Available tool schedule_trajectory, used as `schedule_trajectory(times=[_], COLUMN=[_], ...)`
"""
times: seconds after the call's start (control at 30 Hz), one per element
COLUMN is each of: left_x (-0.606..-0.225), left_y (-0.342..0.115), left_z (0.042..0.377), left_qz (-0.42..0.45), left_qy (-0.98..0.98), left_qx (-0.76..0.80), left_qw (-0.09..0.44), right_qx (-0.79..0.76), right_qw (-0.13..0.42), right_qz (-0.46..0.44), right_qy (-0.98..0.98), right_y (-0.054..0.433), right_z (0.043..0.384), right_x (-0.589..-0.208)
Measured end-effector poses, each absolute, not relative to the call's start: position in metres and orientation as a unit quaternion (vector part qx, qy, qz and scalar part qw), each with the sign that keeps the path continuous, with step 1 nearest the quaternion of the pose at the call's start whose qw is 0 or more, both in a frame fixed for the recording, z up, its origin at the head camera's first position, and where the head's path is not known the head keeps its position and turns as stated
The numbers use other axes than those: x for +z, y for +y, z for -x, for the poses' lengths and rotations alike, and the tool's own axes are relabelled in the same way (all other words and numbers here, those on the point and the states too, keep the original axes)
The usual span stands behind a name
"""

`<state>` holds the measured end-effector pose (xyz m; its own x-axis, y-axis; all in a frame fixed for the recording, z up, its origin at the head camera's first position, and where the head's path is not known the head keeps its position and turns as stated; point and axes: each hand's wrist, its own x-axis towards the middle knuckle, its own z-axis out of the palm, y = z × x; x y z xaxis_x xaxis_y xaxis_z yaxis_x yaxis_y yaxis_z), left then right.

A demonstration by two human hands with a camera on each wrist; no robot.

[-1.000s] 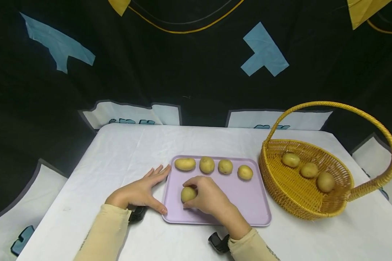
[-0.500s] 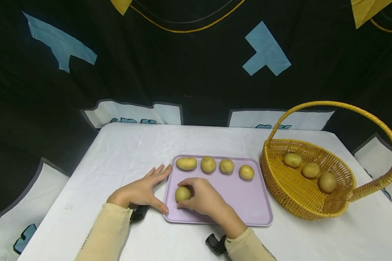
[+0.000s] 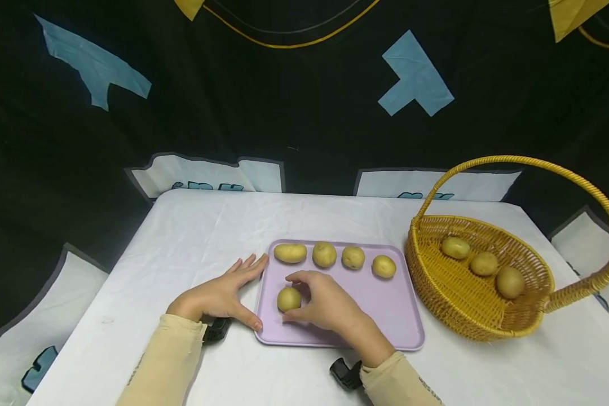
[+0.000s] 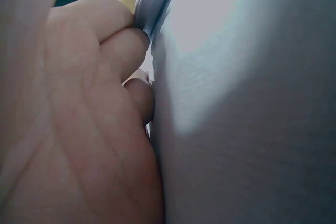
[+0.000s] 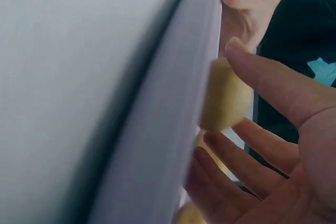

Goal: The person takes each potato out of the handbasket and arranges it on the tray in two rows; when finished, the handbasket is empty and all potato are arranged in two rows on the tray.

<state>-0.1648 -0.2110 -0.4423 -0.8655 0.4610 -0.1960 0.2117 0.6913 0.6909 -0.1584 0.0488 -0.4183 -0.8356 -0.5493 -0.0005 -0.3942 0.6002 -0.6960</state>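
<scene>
On the lilac tray, a round potato sits in the front left part. My right hand is around its right side, with thumb and fingers spread and a small gap above the potato. In the right wrist view the potato lies between the thumb and the loosely extended fingers. My left hand rests on the table with straight, spread fingers; its thumb and fingertips touch the tray's left edge. Along the tray's back edge is a row of several potatoes.
To the tray's right stands a wicker basket with a tall arched handle, holding three potatoes. A white cloth covers the table. Behind it hangs a dark patterned curtain.
My right hand moved the potato left in the tray. Its fingers have since spread off the potato and the hand has drawn slightly right. The left hand has stayed put.
</scene>
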Motion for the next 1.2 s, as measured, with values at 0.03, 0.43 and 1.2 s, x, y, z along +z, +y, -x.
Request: schedule_trajectory(times=[0.03,0.43,1.2], left_x=[-0.442,-0.439,-0.441], left_y=[-0.211,-0.210,-0.210], left_z=[0.165,0.165,0.165], left_qz=[-0.185,-0.180,-0.178], left_qy=[0.902,0.895,0.895], left_qx=[0.347,0.363,0.364], left_qw=[0.181,0.187,0.187], right_qx=[-0.361,-0.380,-0.305], right_qw=[0.109,0.099,0.135], right_qz=[0.264,0.253,0.144], right_qy=[0.888,0.884,0.932], right_y=[0.052,0.118,0.285], right_z=[0.158,0.170,0.228], right_x=[-0.417,-0.387,-0.334])
